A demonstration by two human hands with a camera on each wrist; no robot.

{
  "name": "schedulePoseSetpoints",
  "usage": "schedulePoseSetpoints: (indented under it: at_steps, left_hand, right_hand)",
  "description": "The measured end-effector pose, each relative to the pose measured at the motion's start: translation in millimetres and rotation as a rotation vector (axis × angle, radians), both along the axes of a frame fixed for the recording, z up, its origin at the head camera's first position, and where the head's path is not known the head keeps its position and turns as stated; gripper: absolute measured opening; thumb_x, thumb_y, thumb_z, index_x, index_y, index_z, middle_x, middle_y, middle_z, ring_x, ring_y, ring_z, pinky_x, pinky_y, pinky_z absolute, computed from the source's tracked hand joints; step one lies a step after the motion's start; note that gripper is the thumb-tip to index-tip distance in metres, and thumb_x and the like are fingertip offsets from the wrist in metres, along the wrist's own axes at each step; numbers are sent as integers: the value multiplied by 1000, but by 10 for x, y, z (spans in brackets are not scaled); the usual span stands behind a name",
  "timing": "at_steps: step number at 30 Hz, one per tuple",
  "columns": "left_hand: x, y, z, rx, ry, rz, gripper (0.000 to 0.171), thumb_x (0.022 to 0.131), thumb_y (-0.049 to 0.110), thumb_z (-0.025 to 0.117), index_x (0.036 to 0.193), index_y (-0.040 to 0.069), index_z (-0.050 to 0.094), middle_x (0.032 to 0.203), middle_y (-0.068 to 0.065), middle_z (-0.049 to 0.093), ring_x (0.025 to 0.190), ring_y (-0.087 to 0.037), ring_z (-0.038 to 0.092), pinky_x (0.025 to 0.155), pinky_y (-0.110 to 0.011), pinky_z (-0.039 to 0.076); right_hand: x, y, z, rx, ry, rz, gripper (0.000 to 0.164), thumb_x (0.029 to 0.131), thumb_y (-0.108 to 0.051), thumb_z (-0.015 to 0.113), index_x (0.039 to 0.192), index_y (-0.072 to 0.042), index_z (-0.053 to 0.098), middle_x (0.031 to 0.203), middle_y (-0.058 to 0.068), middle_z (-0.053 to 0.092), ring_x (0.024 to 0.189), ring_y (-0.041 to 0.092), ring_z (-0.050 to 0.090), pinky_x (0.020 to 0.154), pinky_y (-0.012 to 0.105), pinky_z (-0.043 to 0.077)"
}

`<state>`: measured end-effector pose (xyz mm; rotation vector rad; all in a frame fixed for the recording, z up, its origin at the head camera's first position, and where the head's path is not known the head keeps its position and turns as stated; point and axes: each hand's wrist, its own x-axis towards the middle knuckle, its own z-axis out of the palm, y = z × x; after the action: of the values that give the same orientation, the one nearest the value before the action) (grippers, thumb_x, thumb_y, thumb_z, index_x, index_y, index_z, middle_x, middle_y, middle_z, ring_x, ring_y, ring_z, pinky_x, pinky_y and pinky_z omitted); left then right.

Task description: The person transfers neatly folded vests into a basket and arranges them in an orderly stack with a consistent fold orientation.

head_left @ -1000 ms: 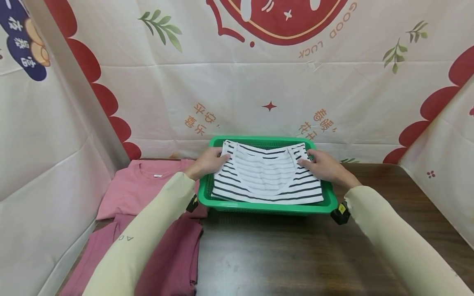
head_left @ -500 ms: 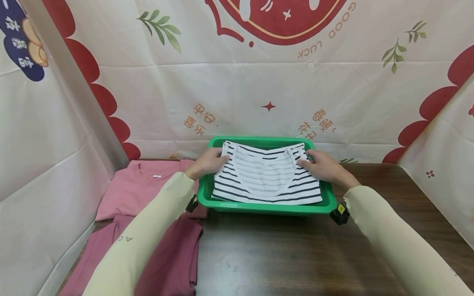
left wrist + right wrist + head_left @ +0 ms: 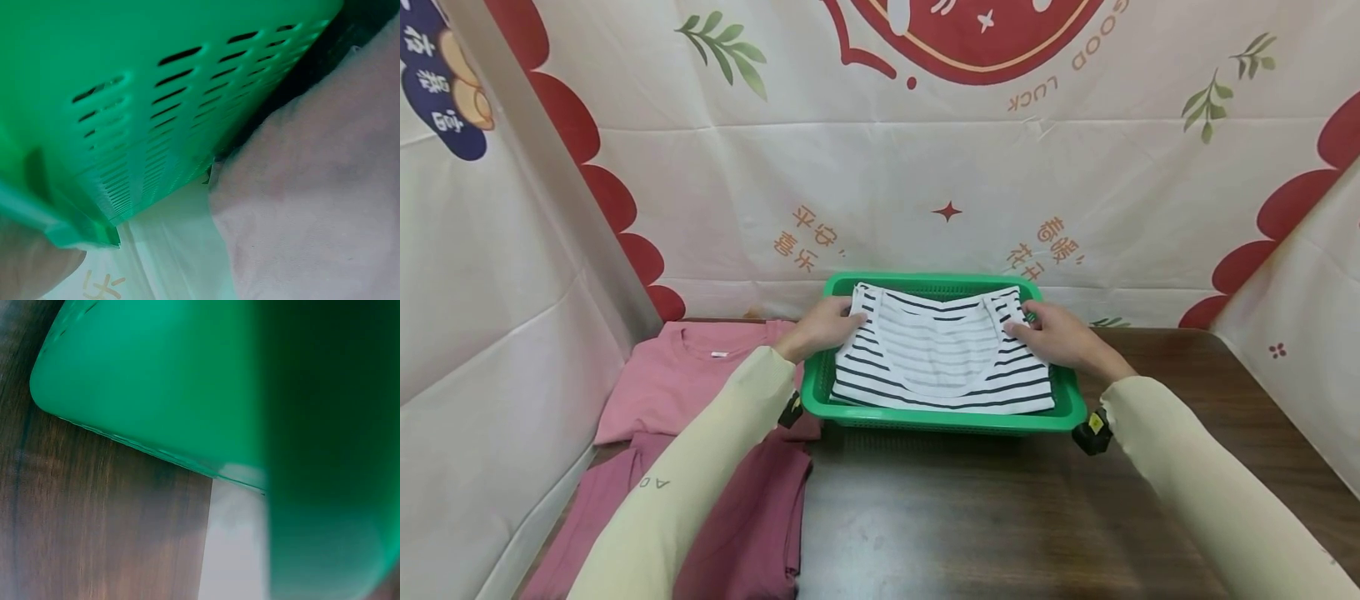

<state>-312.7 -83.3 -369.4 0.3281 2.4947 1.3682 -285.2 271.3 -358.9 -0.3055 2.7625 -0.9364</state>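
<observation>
A white shirt with black stripes (image 3: 943, 387) lies folded inside a green plastic basket (image 3: 940, 421), its scooped neckline toward the top of the head view. My left hand (image 3: 826, 325) grips the shirt's left shoulder edge, thumb on top, over the basket's left rim. On the opposite side my right hand (image 3: 1056, 333) pinches the right shoulder edge, also thumb uppermost. The fingers under the cloth are hidden. In the left wrist view the slotted basket wall (image 3: 156, 112) fills much of the picture, with part of the hand (image 3: 34, 262) at lower left. Blurred green basket wall (image 3: 156, 381) dominates the right wrist view.
A pink shirt (image 3: 700, 367) lies left of the basket, with darker rose clothing (image 3: 752, 517) in front of it, partly under the left sleeve. All rest on a dark wooden table (image 3: 955, 517). A printed white cloth (image 3: 880, 183) hangs behind the basket.
The head view has shifted very slightly. Both hands, the striped shirt and the basket keep practically the same positions.
</observation>
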Motion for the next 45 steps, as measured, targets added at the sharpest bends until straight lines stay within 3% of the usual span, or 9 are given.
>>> schedulePoseSetpoints:
  at_steps: [17,45]
  left_hand:
    - [22,16,7,-55,46,18,31,98,24,49,124,11,59,94,-8,70,77,-17,66,74,-37,55]
    - [44,46,-12,-151,136,12,22,95,23,55,103,6,65,92,-9,67,77,-18,60,70,-33,52]
  right_hand:
    - [1,-14,27,53,71,46,35,97,-35,50,112,-3,51,89,15,67,66,16,64,60,34,54]
    - [34,-21,-13,108,71,42,52,96,-34,52,132,2,45,101,21,64,72,17,63,64,40,56]
